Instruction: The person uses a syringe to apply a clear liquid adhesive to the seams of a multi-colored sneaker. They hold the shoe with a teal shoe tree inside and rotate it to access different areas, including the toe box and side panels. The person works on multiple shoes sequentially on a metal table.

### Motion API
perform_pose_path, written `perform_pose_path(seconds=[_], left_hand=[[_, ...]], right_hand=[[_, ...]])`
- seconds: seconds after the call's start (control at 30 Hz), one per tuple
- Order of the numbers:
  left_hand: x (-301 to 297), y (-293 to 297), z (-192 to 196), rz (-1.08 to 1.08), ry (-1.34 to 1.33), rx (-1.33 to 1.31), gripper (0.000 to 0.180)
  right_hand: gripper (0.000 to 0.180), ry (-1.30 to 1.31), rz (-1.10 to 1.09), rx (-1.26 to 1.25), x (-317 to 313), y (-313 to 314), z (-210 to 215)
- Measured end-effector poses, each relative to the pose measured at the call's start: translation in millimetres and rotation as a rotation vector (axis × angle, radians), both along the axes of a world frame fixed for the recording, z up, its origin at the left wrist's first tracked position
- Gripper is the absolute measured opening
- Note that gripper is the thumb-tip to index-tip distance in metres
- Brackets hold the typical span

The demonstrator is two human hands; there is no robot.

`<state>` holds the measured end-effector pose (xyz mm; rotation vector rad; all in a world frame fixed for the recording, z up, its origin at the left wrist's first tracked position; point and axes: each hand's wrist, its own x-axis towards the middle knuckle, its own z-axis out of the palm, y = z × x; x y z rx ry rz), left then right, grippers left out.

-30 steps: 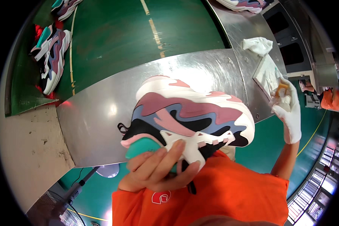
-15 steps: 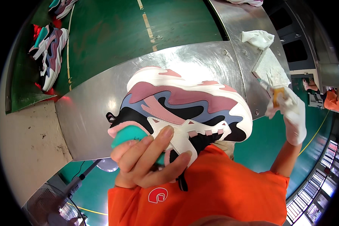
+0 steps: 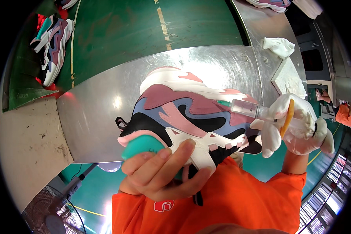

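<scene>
My bare left hand point(image 3: 163, 171) grips a multicoloured sneaker point(image 3: 187, 113) on a teal last, held on its side with the white and pink sole turned away from me. Its upper is pink, maroon, blue and black. My right hand point(image 3: 296, 126) wears a white glove and holds a clear syringe point(image 3: 245, 109) whose green tip touches the shoe near the sole edge at the toe. A thin yellow strip is also pinched in that gloved hand.
A curved steel workbench point(image 3: 105, 97) lies below the shoe, beside a green conveyor belt point(image 3: 144, 27). Another sneaker point(image 3: 52, 46) rests at the belt's far left. A white rag point(image 3: 279, 46) and a white pad point(image 3: 288, 78) lie on the bench's right. A fan point(image 3: 52, 212) stands lower left.
My gloved right hand came in from the right and brought the syringe tip against the shoe. The shoe has shifted slightly right in my left hand.
</scene>
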<state>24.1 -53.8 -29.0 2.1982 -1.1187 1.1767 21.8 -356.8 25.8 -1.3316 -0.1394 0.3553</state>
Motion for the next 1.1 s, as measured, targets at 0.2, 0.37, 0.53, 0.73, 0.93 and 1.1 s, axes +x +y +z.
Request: perform_pose_path(seconds=[0.2, 0.37, 0.53, 0.73, 0.93, 1.1], left_hand=[[-0.6, -4.1, -0.3, 0.026, 0.004, -0.005, 0.017], [-1.2, -10.7, -5.5, 0.035, -0.001, -0.072, 0.017], [-9.0, -10.8, -2.1, 0.08, 0.104, -0.097, 0.012], [-8.9, -13.3, -1.5, 0.079, 0.107, -0.086, 0.02], [-5.9, -16.3, -6.0, 0.077, 0.074, -0.132, 0.01], [-2.6, -14.7, -6.1, 0.062, 0.047, -0.113, 0.01]], right_hand=[[0.054, 0.012, 0.1, 0.129, 11.3, -11.3, -6.9], [0.058, 0.02, 0.13, 0.197, 9.6, -22.4, -7.7], [0.063, 0.013, 0.165, 0.248, 9.8, -33.8, -7.2], [0.069, 0.002, 0.212, 0.289, 9.8, -39.6, -6.8], [0.075, -0.006, 0.262, 0.32, 10.1, -43.9, -6.9], [0.08, -0.013, 0.311, 0.346, 12.8, -46.1, -7.8]])
